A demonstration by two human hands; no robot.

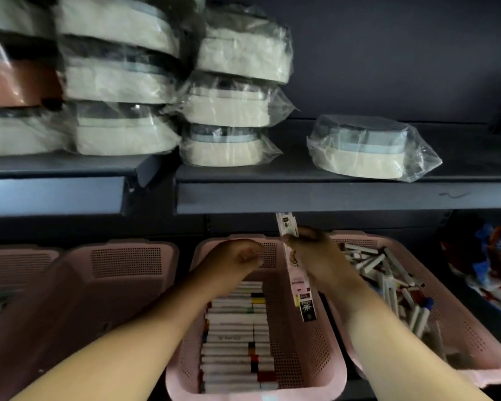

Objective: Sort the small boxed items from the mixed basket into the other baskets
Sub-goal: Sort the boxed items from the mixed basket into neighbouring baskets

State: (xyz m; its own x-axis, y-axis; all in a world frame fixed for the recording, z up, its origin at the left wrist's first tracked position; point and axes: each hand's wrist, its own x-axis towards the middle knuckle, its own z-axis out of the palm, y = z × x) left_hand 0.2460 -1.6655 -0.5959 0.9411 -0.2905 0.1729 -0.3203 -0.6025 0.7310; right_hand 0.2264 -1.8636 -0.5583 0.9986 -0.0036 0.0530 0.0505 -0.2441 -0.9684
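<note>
The long slim white and pink cardboard boxes point(297, 273) stand almost upright at centre frame, their black-printed lower end hanging over the seam between two baskets. How many you hold is too blurred to count. Your right hand point(310, 244) grips them near the upper end, thumb and fingers clamped round the bundle. Your left hand point(237, 256) hovers just to the left, over the back of the middle pink perforated plastic basket point(310, 351). Its fingers curl inward, but in the dim blur you cannot tell whether they hold anything.

Inside that middle basket a neat row of white boxes with coloured ends point(235, 337) lies stacked flat, front to back. At lower right, the right pink basket point(469, 337) holds a jumbled heap of similar boxes point(388, 273). At lower left sits another pink basket point(122, 285). Across the middle of the frame runs a dark shelf edge point(330, 195). Above it sit cream round containers in clear plastic wrap point(359, 151), piled high at upper left.
</note>
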